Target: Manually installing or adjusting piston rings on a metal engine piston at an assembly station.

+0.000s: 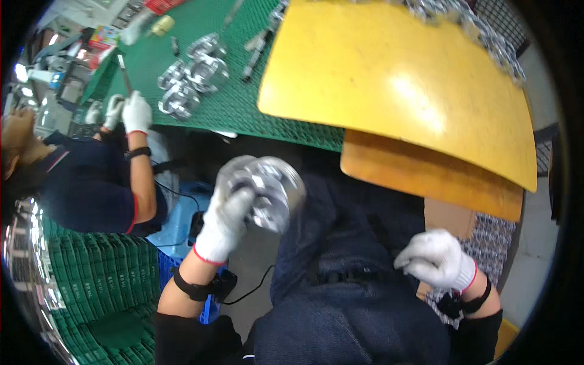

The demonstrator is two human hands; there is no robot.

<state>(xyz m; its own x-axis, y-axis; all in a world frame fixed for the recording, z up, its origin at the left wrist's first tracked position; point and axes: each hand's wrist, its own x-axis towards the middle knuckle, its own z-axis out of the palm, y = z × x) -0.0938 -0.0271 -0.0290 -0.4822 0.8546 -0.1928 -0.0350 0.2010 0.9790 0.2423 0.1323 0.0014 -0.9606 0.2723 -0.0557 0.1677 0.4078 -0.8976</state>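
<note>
My left hand (224, 222), in a white knitted glove with a red cuff, is closed around a shiny round metal part (272, 198) with openings in it. It is held over the gap between the green table and my lap, slightly blurred. To the right of my lap is my gloved right hand (437, 260), its fingers curled together with the fingertips toward my body. Whether anything small sits in those fingers cannot be made out.
A yellow board (395, 73) lies on the green mesh-covered table (243, 109), with an orange-brown board (426, 173) below its edge. Shiny metal parts (194, 73) sit in a cluster on the table. At left, a co-worker's gloved hand (137, 112) is near a thin tool. Green crates (97, 274) stand lower left.
</note>
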